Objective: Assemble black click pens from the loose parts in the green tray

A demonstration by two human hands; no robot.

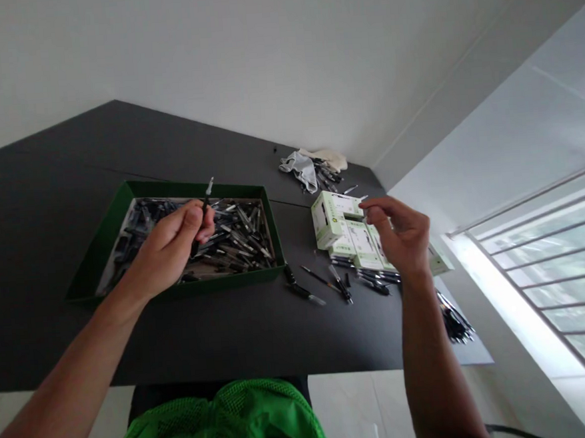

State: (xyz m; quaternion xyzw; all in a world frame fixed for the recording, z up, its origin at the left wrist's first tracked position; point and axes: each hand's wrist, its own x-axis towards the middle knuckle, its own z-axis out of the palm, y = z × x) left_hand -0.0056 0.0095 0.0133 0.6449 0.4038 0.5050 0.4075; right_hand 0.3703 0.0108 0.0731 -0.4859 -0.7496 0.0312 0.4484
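My left hand (pixel 181 237) is closed around a black pen (pixel 207 197) with a pale, clear tip end pointing up. It is raised over a green tray (pixel 274 237) filled with many loose black and clear pens (pixel 238 233). Off to the right, my right hand (pixel 398 228) has thumb and forefinger pinched together in front of the white-and-green boxes (pixel 328 220). Something small and thin may be in that pinch, but I cannot make it out. Between tray and boxes lie a few loose pens and pen parts (pixel 305 291).
Grey and cream gloves (pixel 301 168) lie by the wall beside more pens (pixel 327 174). Rows of pens (pixel 377 280) rest at the front of the boxes, and a bundle of pens (pixel 454 321) sits near the right edge of the dark table (pixel 260 334). A barred window (pixel 561 273) is at the right.
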